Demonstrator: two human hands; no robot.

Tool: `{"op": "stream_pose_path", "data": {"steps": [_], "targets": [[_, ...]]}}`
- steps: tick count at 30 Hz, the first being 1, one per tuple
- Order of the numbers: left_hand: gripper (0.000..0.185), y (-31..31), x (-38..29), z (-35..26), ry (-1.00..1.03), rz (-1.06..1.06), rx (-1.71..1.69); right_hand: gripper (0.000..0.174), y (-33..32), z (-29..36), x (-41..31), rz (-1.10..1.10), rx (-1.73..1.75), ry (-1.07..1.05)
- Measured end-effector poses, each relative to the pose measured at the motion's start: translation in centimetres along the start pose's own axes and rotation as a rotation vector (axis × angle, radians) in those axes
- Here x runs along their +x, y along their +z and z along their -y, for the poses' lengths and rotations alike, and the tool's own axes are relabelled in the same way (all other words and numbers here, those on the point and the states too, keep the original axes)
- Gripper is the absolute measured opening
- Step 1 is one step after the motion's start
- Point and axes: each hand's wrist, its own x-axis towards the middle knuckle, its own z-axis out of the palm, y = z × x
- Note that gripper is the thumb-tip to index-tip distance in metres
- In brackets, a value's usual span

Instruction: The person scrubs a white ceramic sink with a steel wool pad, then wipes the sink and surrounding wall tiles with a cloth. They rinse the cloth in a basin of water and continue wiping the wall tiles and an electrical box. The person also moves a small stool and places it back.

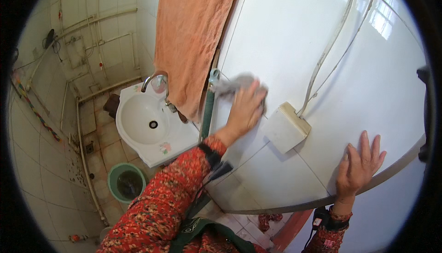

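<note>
My left hand presses a grey cloth against the white tiled wall. Both hand and cloth are blurred, and part of the cloth is hidden under the fingers. To the right, my right hand lies on the tiles with its fingers apart and holds nothing. It rests near the dark edge strip of the tiled wall. Between the hands, a white switch or socket box is mounted on the wall, with a cable conduit running up from it.
An orange towel hangs left of my left hand, beside a green-wrapped pole. Below stands a white washbasin with a curved metal tap. A green bucket of dark water is on the tiled floor. Pipes line the far walls.
</note>
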Motion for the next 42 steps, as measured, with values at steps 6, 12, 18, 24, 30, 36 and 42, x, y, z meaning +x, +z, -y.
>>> {"op": "stream_pose_path", "data": {"steps": [6,12,18,24,30,36,42], "targets": [[0.053,0.3,-5.4,-0.5,-0.145,0.114,-0.036,0.024,0.0,0.2,0.0,-0.015,0.029,-0.005],[0.053,-2.7,11.6,0.5,0.161,-0.155,-0.043,0.026,0.1,0.2,0.0,-0.038,0.065,0.017],[0.045,-2.9,14.0,-5.4,0.429,-0.045,-0.148,0.025,0.1,0.3,-0.2,-0.005,0.089,0.073],[0.027,-8.0,6.1,0.0,0.004,0.119,-0.236,0.021,-0.3,0.2,0.1,-0.040,0.086,0.053],[0.031,-14.3,1.7,-5.3,-0.214,0.086,-0.601,0.031,-1.8,6.4,-0.1,-0.053,0.879,0.137],[0.069,-14.3,-0.4,-12.7,-0.389,0.437,-1.325,0.044,-0.6,18.7,0.3,0.066,1.815,1.098],[0.070,-20.8,-4.2,-4.9,-0.578,0.455,-1.137,0.033,-5.3,9.9,7.5,0.047,1.264,0.550]]}}
